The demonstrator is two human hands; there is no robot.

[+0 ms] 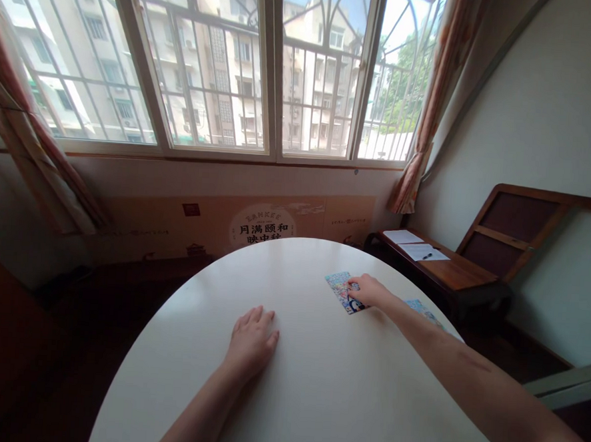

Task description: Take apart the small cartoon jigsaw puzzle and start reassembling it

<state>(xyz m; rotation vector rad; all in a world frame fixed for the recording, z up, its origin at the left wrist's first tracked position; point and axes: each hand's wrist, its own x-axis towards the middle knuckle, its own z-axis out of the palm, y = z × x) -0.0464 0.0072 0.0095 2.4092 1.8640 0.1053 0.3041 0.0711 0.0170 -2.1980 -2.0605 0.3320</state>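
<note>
A colourful printed card (340, 289) with a dark blue and white figure lies on or just above the white round table (309, 395), right of centre. Over its right part is my right hand (367, 291), thumb and fingers closed on the card. Partly covered by my right forearm, a second light blue patterned card (423, 310) rests near the table's right edge. My left hand (254, 335) lies palm down on the table left of centre, fingers a little apart, holding nothing.
Beyond the table's right edge stands a wooden bench (452, 270) with papers (426, 253) and a pen on it. A long printed cardboard box (205, 219) is against the wall under the barred windows. Curtains hang on both sides.
</note>
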